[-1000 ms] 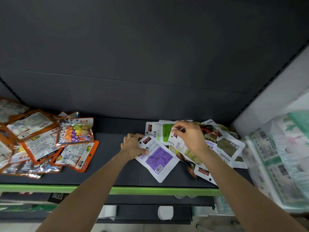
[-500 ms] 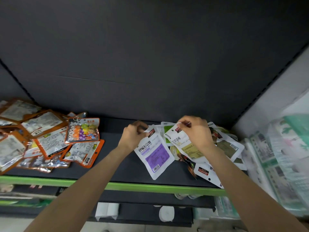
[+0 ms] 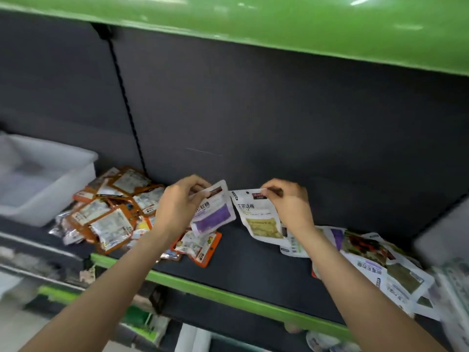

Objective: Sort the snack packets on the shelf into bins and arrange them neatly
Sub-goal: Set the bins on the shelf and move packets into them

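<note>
My left hand [image 3: 179, 203] pinches the top of a white packet with a purple panel [image 3: 215, 214], lifted off the dark shelf [image 3: 253, 262]. Beside it, my right hand [image 3: 291, 204] pinches the top edge of a white packet with a yellow panel [image 3: 258, 219], also raised. A heap of orange-edged packets [image 3: 109, 214] lies on the shelf to the left, partly behind my left forearm. More white packets [image 3: 375, 260] lie spread at the right end of the shelf. A translucent white bin [image 3: 83, 171] stands at the far left.
The shelf has a green front lip [image 3: 228, 298] and a dark back panel. A green shelf edge [image 3: 279, 24] runs overhead. Lower shelves hold white items [image 3: 193, 339]. Blurred green-and-white packs [image 3: 454, 301] sit at the far right.
Both hands have lifted their packets off the shelf and drawn them apart. The view has swung left and up, bringing the white bin and the upper green shelf edge into sight.
</note>
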